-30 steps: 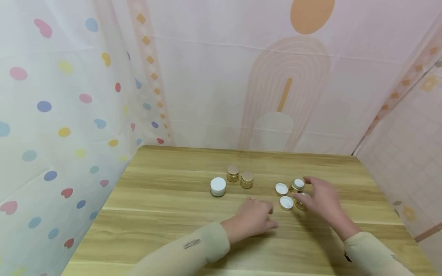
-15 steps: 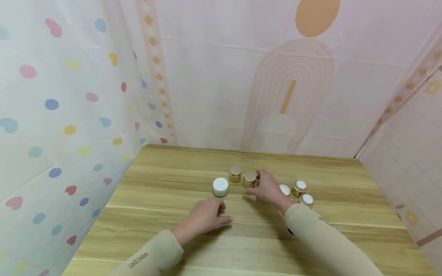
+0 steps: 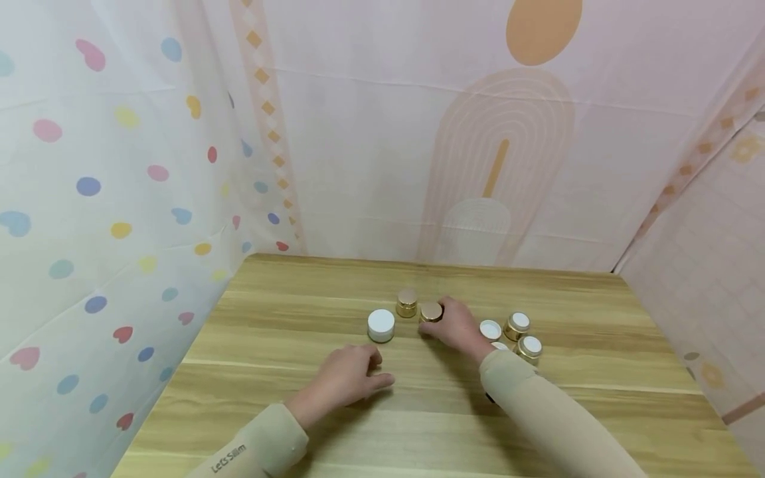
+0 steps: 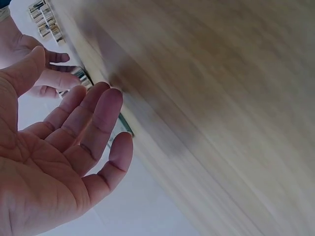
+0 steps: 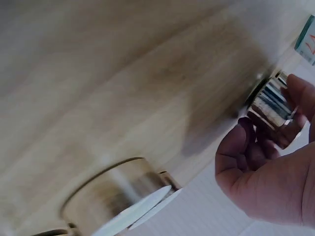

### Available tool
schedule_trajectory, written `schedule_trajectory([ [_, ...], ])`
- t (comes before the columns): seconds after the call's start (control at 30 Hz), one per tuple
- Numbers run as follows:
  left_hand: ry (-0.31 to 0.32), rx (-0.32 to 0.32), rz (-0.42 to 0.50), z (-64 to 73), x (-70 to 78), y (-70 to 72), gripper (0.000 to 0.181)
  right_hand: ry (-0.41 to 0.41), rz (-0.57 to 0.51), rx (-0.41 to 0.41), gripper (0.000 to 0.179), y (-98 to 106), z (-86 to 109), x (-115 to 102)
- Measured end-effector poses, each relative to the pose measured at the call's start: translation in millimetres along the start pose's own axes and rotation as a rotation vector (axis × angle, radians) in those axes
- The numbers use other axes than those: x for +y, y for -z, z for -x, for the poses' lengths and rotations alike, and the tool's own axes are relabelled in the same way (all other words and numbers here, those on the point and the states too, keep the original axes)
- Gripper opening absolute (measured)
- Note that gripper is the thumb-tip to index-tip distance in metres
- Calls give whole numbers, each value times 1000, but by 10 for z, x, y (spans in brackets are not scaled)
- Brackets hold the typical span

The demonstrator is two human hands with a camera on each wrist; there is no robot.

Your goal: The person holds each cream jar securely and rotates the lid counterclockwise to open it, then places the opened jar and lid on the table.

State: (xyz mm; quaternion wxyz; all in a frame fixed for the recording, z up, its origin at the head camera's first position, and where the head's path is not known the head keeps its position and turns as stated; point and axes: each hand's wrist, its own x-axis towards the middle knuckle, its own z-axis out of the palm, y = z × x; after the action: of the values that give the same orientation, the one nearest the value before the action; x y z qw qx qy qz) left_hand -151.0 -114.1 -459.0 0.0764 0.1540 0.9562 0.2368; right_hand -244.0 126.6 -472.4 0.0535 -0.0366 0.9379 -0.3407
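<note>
My right hand (image 3: pixel 457 325) grips a gold jar (image 3: pixel 430 311) with its lid on, thumb at the near side and fingers behind. In the right wrist view the shiny side of this gold jar (image 5: pixel 270 105) shows between thumb and fingers. Another lidded gold jar (image 3: pixel 407 303) stands just to its left. Relaxed and holding nothing, my left hand (image 3: pixel 342 377) hovers low over the table, palm visible in the left wrist view. The closest thing to it is a white-lidded jar (image 3: pixel 380 325).
Right of the right hand stand two gold jars with white tops, one behind (image 3: pixel 517 325) and one nearer (image 3: pixel 528 348). Beside them lie two upturned lids, the farther lid (image 3: pixel 491 330) and a half-hidden lid (image 3: pixel 499 346). Patterned curtains (image 3: pixel 358 166) enclose the wooden table (image 3: pixel 287 312).
The right hand has moved left from the white-topped jars to the lidded gold jar and taken hold of it. My left hand has shifted left, away from the middle.
</note>
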Motion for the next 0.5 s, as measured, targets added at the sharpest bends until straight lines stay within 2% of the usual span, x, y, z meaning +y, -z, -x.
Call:
schedule_trajectory([
  [0.1, -1, 1, -2, -17, 17, -8, 40, 38, -49, 9, 49, 15, 89, 22],
  [0.23, -31, 26, -7, -42, 42, -14, 38, 119, -87, 16, 42, 32, 258, 74],
  [0.33, -60, 42, 6, -56, 68, -22, 36, 166, -89, 22, 38, 41, 379, 136],
  [0.5, -72, 28, 39, -79, 109, -48, 38, 235, -94, 5, 27, 62, 516, 234],
])
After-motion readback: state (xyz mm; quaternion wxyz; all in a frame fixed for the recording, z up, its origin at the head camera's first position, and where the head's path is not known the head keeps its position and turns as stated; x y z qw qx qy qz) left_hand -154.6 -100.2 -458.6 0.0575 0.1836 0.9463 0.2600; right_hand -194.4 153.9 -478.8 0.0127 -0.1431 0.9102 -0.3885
